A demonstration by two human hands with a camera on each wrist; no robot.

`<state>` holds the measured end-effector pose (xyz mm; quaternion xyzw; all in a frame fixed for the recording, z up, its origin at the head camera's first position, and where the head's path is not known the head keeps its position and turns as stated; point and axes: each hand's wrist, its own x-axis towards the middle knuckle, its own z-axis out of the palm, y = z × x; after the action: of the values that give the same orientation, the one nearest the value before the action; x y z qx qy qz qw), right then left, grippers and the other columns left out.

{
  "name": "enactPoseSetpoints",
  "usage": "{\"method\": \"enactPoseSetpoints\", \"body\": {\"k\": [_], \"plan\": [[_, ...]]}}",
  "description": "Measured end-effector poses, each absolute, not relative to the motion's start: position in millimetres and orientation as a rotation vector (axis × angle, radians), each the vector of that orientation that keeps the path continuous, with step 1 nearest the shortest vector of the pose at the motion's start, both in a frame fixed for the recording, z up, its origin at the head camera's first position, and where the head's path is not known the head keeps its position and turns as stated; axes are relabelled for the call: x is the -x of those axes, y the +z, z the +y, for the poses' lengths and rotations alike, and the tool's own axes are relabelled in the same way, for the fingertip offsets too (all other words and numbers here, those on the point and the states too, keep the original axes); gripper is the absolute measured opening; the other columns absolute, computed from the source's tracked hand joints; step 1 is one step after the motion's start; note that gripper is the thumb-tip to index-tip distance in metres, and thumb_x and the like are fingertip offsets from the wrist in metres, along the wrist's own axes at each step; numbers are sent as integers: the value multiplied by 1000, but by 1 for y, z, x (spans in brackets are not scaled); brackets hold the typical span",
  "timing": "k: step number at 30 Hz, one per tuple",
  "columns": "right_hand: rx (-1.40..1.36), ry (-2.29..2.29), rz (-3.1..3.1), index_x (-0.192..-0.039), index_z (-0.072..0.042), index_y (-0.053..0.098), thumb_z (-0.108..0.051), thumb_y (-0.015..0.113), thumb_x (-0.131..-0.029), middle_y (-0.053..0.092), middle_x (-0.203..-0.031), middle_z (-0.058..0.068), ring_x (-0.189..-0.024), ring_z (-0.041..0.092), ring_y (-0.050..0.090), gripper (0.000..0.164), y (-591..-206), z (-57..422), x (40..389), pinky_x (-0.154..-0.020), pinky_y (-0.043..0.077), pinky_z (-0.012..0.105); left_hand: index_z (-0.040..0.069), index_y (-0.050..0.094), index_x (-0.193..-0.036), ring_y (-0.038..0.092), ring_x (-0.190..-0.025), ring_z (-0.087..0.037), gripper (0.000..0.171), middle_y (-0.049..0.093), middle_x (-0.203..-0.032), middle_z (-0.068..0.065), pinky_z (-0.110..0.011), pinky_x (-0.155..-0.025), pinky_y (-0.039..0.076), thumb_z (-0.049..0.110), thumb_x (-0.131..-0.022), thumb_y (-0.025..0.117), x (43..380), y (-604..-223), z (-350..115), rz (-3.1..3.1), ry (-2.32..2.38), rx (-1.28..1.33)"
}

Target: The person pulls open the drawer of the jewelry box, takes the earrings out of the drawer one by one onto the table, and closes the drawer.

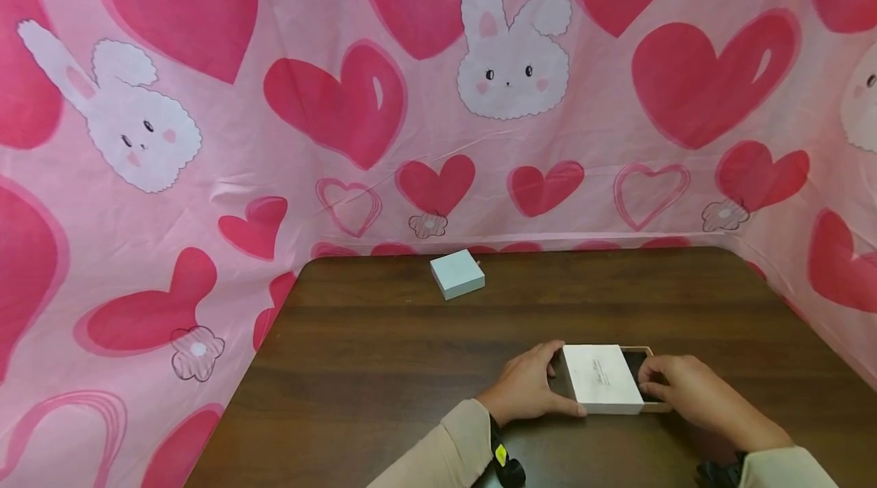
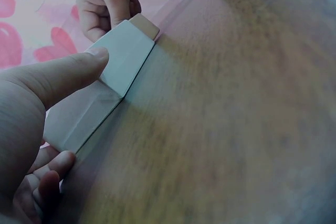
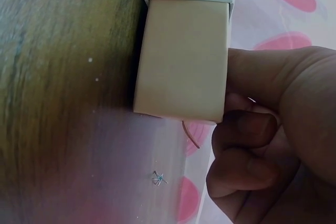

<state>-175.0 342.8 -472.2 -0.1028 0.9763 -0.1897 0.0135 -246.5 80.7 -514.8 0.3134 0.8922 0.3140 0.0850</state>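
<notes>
A white slide-out box (image 1: 603, 377) with small script lettering lies on the wooden table, its outer sleeve partly off a tan inner tray (image 3: 181, 59). My left hand (image 1: 524, 389) holds the sleeve at its left end, thumb along the near side and fingers around the far corner. From the right, my right hand (image 1: 688, 389) has its curled fingers over the tray's dark inside. In the right wrist view one digit passes behind the tray's top edge, so its tip is hidden. A thin brown ribbon (image 3: 191, 135) sticks out past the tray's end.
A second, pale box (image 1: 457, 275) sits near the table's back edge, left of the white one. Pink cloth (image 1: 425, 130) with hearts and rabbits hangs around the back and sides of the table (image 1: 384, 336). A tiny star-shaped thing (image 3: 159, 178) shows beyond the tray.
</notes>
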Motion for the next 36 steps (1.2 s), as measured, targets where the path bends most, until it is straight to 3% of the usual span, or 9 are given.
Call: {"method": "enactPoseSetpoints", "body": {"k": [36], "plan": [[253, -672, 3009, -81, -20, 61, -9, 75, -83, 53, -74, -8, -64, 8, 44, 17, -472, 341, 173, -58, 37, 28, 28, 42, -144, 48, -85, 5, 99, 50, -97, 20, -25, -75, 41, 65, -62, 82, 249, -519, 82, 2694, 917, -956]]}}
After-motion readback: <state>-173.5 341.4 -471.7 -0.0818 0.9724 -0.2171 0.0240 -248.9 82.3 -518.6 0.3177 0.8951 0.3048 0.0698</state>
